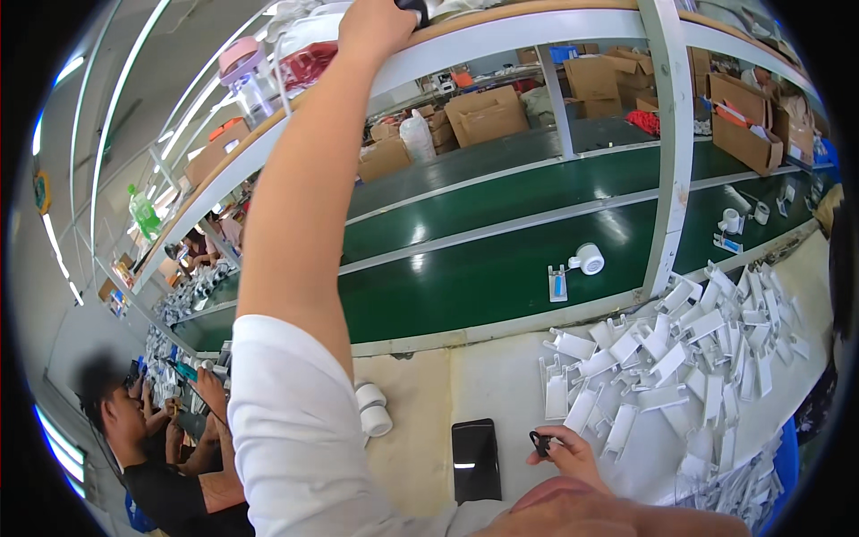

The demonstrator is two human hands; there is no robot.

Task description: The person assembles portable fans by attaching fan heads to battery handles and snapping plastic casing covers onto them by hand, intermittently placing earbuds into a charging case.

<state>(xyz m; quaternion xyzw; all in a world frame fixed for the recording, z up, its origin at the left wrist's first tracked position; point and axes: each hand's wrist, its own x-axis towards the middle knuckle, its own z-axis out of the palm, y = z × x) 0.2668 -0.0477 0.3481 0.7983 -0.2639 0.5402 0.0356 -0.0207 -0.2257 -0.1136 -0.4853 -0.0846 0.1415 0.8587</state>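
Note:
My left arm, in a white sleeve, reaches up to the overhead shelf (501,25). At its end my left hand (376,31) is beside a dark, rounded thing (414,11) on the shelf edge; its fingers are mostly cut off by the picture's top. Low over the table, my right hand (573,458) pinches a small black looped piece (540,442) between thumb and fingers. Left of that hand a black phone (476,461) lies flat. Beside my left sleeve are white round lamp-like heads (374,410). A heap of white plastic brackets (689,345) covers the table's right side.
Beyond the table runs a green conveyor belt (447,300) carrying a white round head with a bracket (586,259) and more such parts farther right. A white post (664,161) rises at the belt's near edge. Cardboard boxes (488,116) stand behind. A co-worker (170,447) works at left.

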